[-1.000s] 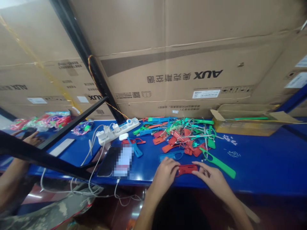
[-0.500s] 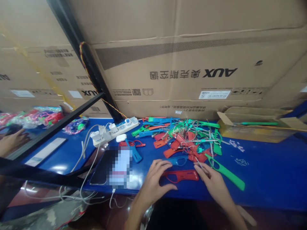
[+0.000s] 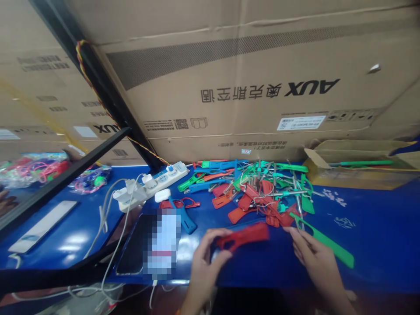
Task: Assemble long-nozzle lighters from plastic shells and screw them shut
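My left hand (image 3: 210, 258) is closed around the looped end of a red lighter handle (image 3: 251, 236), which is smeared by motion. My right hand (image 3: 310, 249) has its fingers pinched together just right of that handle; what is between them, if anything, I cannot make out. Beside the right fingers lies a green lighter handle (image 3: 334, 249), slanting toward the table's front edge. Behind the red handle, a blue handle (image 3: 241, 224) is mostly hidden. A pile of red handle shells (image 3: 249, 199), green parts, metal tubes and thin wires sits beyond both hands.
An opened carton (image 3: 357, 173) stands at the back right. To the left are a power strip (image 3: 160, 181), a phone (image 3: 131, 245), a white earphone case (image 3: 162, 195) and loose cables. A black metal post (image 3: 108, 92) rises before big cardboard boxes (image 3: 243, 57). Another person's hand shows at far left.
My left hand has closed on the red handle and raised it from the table. My right hand has drawn away to the right. The camera view has shifted slightly.
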`<control>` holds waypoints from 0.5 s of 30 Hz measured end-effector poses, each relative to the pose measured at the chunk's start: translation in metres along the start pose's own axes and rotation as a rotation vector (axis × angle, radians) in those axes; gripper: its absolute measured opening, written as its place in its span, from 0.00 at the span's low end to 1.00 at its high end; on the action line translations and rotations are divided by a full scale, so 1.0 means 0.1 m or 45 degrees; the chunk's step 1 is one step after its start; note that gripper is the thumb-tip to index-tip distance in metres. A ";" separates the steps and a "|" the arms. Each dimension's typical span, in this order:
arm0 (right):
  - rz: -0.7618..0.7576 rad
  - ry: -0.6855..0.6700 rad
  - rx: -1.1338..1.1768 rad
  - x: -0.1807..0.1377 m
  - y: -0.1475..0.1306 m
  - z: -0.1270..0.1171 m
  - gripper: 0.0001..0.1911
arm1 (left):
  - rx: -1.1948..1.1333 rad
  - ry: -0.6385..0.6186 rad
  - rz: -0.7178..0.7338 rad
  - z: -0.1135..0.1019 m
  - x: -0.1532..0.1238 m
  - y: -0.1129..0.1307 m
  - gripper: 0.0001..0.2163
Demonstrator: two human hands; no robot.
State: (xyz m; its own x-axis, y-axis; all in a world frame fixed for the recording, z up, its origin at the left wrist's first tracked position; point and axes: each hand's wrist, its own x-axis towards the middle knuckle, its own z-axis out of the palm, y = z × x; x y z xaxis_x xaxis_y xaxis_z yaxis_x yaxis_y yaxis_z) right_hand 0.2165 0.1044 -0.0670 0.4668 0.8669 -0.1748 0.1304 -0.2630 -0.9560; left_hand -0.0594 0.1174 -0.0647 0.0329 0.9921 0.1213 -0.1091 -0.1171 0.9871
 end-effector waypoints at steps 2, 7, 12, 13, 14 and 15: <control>0.009 0.002 -0.018 0.00 -0.03 0.01 0.34 | -0.419 0.290 -0.174 -0.09 0.05 -0.05 0.18; 0.019 -0.026 -0.061 -0.01 -0.08 0.02 0.34 | -0.966 0.406 -0.433 -0.22 0.17 -0.10 0.18; -0.016 -0.050 -0.081 0.02 -0.01 0.02 0.33 | -1.094 0.259 -0.466 -0.25 0.17 -0.06 0.11; -0.023 -0.058 -0.084 0.03 0.00 0.02 0.32 | -1.098 0.246 -0.469 -0.25 0.17 -0.06 0.11; -0.026 -0.068 -0.086 0.03 0.02 0.02 0.32 | -1.088 0.243 -0.469 -0.25 0.16 -0.06 0.12; -0.030 -0.076 -0.088 0.04 0.03 0.02 0.31 | -1.060 0.251 -0.457 -0.24 0.14 -0.07 0.13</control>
State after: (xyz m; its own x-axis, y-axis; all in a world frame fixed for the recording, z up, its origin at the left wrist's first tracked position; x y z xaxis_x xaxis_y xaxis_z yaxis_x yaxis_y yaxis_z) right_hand 0.2171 0.1074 -0.0706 0.4102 0.8964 -0.1681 0.2017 -0.2689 -0.9418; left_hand -0.0823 0.1336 -0.0723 0.0416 0.9612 -0.2726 -0.8059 0.1935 0.5595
